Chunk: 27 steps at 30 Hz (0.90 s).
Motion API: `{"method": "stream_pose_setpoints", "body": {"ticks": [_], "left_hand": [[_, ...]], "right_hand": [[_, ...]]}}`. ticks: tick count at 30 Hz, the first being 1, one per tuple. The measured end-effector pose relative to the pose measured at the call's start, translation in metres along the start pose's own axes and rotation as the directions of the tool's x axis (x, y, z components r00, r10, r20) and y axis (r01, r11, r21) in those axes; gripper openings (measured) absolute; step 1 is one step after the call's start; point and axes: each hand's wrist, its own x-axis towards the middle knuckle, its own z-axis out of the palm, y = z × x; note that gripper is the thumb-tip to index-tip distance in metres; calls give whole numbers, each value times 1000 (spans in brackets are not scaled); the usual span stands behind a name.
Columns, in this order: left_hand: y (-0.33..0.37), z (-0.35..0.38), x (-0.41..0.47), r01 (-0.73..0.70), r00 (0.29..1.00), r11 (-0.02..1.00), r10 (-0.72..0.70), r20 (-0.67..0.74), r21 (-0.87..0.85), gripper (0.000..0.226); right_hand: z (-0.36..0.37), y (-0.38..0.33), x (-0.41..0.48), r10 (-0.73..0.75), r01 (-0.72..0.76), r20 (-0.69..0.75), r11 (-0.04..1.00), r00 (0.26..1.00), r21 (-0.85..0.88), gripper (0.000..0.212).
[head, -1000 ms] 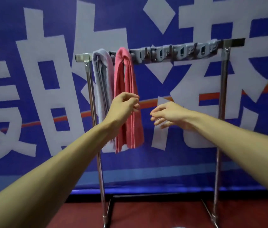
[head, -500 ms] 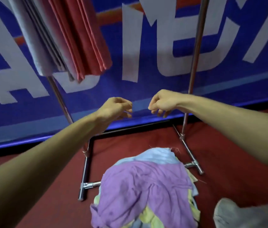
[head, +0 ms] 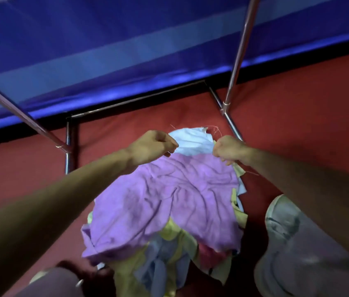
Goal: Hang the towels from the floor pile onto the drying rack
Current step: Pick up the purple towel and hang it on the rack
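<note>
On top of the pile (head: 165,260), the purple towel (head: 169,200) is pinched at its 2 far corners by the left hand (head: 154,144) and right hand (head: 229,148). Behind the pile, no towel is seen on the drying rack (head: 239,58); many are left.

The left forearm (head: 62,200) and right forearm (head: 298,174) are bare. Grey trouser cloth covers the knee (head: 298,249) below the right hand (head: 229,150). A similar grey knee (head: 57,281) shows below the left hand (head: 151,145).

Dim, purple-tinted light; soft sheen on blue banner (head: 126,86) hem, glints on rack poles (head: 239,52). Motion blur thruout, worst at bottom corners. Wide-angle bend at edges. Deep shadow under towel pile (head: 169,200).
</note>
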Motion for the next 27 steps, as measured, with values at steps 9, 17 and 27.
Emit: {"method": "stream_pose_setpoints", "body": {"ticks": [9,17,27], "left_hand": [[-18,40,20,59,993,996,-65,100,66,21],[-15,44,6,69,988,995,-78,136,67,19],[7,23,-34,5,997,999,-9,78,52,14]], "right_hand": [[45,68,23,150,-163,-90,973,985,-166,35],[49,80,7,296,-314,-110,920,949,-233,46],[21,31,-30,42,-50,-203,998,978,-31,12]]}}
